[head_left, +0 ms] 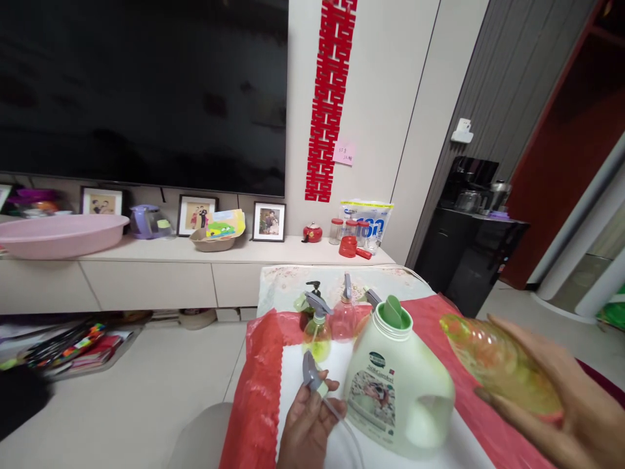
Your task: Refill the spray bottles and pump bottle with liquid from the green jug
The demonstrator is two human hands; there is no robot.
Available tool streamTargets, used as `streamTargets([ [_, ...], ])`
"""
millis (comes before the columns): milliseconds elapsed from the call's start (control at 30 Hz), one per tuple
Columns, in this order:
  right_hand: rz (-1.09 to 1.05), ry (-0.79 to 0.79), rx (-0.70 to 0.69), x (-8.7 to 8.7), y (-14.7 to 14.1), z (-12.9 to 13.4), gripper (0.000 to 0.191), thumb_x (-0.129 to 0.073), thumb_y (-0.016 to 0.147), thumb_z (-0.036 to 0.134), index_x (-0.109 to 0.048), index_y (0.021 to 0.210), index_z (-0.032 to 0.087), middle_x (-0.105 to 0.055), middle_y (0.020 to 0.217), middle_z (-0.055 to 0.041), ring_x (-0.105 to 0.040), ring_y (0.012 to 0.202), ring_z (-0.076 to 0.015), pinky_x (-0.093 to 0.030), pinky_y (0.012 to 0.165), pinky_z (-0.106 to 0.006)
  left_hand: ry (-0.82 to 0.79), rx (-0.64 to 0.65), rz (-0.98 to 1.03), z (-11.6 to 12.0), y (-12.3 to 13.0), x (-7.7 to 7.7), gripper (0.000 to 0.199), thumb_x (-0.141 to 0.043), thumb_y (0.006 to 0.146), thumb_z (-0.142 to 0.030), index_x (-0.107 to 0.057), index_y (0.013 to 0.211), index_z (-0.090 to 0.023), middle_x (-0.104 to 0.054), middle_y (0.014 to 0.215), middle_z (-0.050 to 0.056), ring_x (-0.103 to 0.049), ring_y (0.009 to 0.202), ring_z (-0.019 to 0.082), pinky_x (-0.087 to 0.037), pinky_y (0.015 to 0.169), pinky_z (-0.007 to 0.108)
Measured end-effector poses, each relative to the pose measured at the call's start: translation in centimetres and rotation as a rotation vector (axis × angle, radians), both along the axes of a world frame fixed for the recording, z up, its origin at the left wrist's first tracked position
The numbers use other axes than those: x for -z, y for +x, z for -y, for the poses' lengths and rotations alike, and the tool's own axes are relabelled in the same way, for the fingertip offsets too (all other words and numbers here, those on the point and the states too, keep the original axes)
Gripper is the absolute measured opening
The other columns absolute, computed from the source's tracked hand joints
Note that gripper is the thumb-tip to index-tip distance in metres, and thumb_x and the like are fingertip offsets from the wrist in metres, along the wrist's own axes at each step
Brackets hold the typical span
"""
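My left hand (308, 420) pinches a grey spray nozzle (310, 372) with a pale collar, and its clear dip tube hangs down over the table. In my right hand (573, 391) is a ribbed, see-through yellow bottle (500, 361), tilted with its neck toward the upper left. Between the hands stands a large pale green detergent jug (398, 391), its dark green spout (392, 312) showing in the opening. Behind it are a yellow-green spray bottle (318, 340), a pink spray bottle (344, 317) and a dark pump bottle (307, 317). Another grey spray head (374, 298) is partly hidden by the jug.
Red plastic sheeting (258, 384) and a white sheet (289, 391) cover the table. Beyond, a low white cabinet (161, 260) carries a pink basin (63, 236), framed photos, red-lidded jars (336, 231) and a red scoop (348, 246). A black cabinet (449, 254) stands at right.
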State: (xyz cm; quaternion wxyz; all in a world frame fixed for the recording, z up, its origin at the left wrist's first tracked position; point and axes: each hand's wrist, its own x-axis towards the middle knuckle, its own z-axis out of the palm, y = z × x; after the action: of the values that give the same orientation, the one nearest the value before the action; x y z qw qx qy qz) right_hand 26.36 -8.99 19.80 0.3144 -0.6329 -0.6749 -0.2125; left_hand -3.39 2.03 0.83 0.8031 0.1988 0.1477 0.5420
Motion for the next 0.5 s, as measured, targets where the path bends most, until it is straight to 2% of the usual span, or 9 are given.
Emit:
streamTargets([
  [100,0.187,0.076,-0.065,-2.8,-0.6,-1.8,0.061,-0.048,0.097,0.062,-0.042,0.148,0.028,-0.053,0.134,-0.0063,-0.053,0.117,-0.0284,-0.047,0.089,-0.043,0.011,0.059,0.011,0.0,-0.1,0.1,0.032,-0.081,0.08,-0.031,-0.074,0.11,-0.025,-0.074,0.105,0.006,-0.073,0.084,0.019,-0.055,0.088,0.035],
  [167,0.267,0.086,-0.106,-3.9,-1.0,-2.7,0.058,-0.045,0.1,0.057,-0.042,0.148,0.024,-0.052,0.134,-0.0083,-0.052,0.116,-0.0274,-0.044,0.092,-0.041,0.026,0.084,0.015,0.0,-0.1,0.2,0.031,-0.081,0.08,-0.031,-0.074,0.11,-0.026,-0.074,0.105,0.005,-0.073,0.084,0.018,-0.055,0.087,0.034],
  [300,0.388,0.06,-0.117,-4.7,-1.2,-4.0,0.056,-0.043,0.101,0.046,-0.04,0.15,0.019,-0.049,0.136,-0.0107,-0.05,0.118,-0.0267,-0.042,0.096,-0.041,0.052,0.086,0.02,0.0,0.0,0.5,0.031,-0.08,0.082,-0.033,-0.074,0.111,-0.025,-0.074,0.105,0.006,-0.073,0.083,0.018,-0.055,0.085,0.034],
  [500,0.536,0.013,-0.082,-6.0,-1.6,-5.0,0.052,-0.041,0.1,0.039,-0.038,0.148,0.018,-0.048,0.136,-0.0125,-0.048,0.116,-0.0281,-0.046,0.094,-0.043,0.037,0.106,0.036,0.0,-0.1,0.7,0.032,-0.08,0.082,-0.032,-0.073,0.111,-0.024,-0.073,0.105,0.006,-0.073,0.084,0.019,-0.054,0.087,0.035],
])
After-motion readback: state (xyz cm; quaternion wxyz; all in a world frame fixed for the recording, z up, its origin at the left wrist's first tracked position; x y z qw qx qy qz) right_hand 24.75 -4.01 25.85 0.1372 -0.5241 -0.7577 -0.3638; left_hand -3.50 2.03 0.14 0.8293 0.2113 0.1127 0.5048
